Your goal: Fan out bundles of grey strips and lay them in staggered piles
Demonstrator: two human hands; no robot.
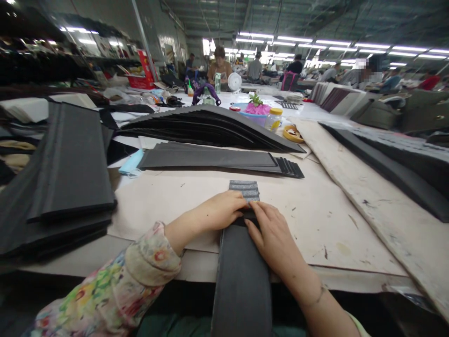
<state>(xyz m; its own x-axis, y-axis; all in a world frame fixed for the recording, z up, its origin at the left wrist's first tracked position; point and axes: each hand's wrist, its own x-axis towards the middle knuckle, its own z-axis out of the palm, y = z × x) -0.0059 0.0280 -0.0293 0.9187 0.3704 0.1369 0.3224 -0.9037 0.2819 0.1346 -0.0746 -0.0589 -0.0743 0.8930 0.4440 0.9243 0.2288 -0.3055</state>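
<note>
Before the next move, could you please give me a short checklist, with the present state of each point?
1. Both hands at the piece: ok; left hand and right hand touch the dark piece near its banded far end.
2. Whole piece on the work surface: not ok; it extends past the near edge.
3. Gap to the middle stack: ok.
4. Blue mask away from hands: ok.
5. Part under the fingers aligned: cannot tell; hidden.

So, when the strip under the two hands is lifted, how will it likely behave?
The strip is probably fairly stiff: it looks straight past the table edge, though something below may support it. Some bending is possible: the dark stack behind bows upward. Being flat, it should hardly roll.
</note>
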